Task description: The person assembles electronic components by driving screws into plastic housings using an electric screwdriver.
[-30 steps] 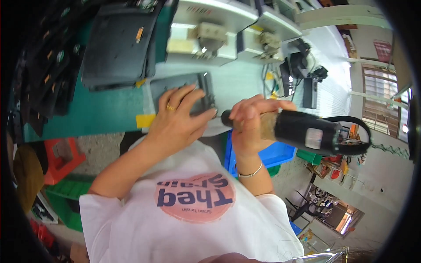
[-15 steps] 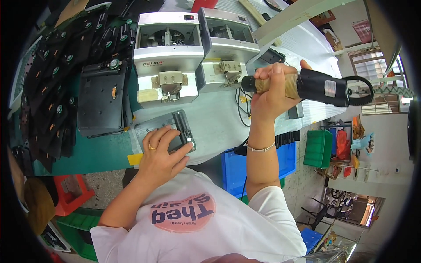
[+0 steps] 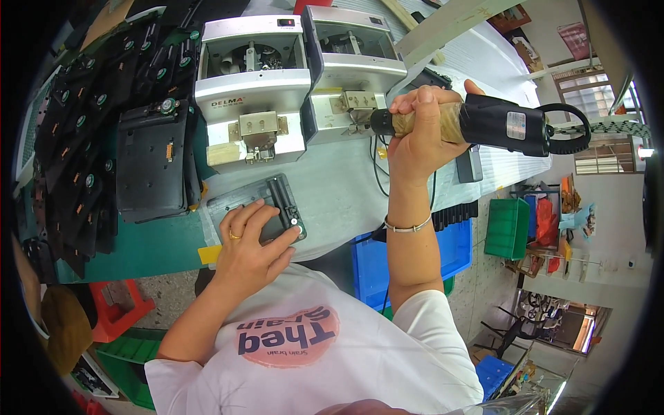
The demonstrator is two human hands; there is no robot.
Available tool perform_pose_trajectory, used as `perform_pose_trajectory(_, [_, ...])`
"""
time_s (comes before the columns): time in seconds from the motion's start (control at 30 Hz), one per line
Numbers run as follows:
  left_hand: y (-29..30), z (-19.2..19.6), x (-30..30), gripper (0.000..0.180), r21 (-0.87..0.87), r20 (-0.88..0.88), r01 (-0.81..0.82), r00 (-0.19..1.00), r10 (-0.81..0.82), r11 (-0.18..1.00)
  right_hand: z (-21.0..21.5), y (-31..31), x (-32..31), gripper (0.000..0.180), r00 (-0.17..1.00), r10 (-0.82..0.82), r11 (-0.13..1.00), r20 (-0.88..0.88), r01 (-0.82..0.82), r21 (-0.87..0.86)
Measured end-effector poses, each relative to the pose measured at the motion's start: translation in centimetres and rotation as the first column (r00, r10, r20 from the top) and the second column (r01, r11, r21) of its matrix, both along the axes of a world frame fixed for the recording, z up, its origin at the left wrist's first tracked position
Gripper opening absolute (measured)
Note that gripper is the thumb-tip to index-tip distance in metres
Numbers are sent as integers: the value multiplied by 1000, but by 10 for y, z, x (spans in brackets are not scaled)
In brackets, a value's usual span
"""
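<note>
My left hand [image 3: 252, 235] lies on a dark rectangular panel [image 3: 238, 194] on the table, fingers apart. Its thumb touches small round pale fittings [image 3: 296, 225] at the panel's right edge, beside a raised black bar. In my right hand [image 3: 423, 135] is a black electric screwdriver [image 3: 503, 126], wrapped in tan tape where I grip it and held sideways above the table. The tool's dark front end is close to the outlet of the right-hand screw feeder [image 3: 356, 79]. A second silver screw feeder [image 3: 254, 97] stands to its left.
Stacked dark panels [image 3: 153, 162] and a large heap of similar parts [image 3: 83, 152] cover the left side. A yellow tag [image 3: 209, 254] sits at the front edge. A blue crate [image 3: 370, 273] is below the table, with a green crate [image 3: 506, 228] farther right.
The whole view has shifted slightly, so the feeders appear a little farther left. My right hand keeps the screwdriver near the right feeder, and my left hand stays on the panel.
</note>
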State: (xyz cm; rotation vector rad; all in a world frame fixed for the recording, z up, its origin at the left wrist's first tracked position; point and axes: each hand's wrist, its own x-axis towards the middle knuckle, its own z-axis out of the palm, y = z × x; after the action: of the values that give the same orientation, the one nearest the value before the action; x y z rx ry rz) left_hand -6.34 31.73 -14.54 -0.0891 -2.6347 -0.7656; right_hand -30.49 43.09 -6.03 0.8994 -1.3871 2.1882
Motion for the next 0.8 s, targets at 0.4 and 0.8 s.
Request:
perform_pose_trajectory(0.4, [1,-2,5,40,29,22,-2,1000,2,1000,18,-10,-20,49,953,291,904,82,-302,302])
perform_pose_trajectory(0.8, [-19,9,41,45,67,11,-127,992,127,990,14,1,7,49,971,162,982,175,-177,73])
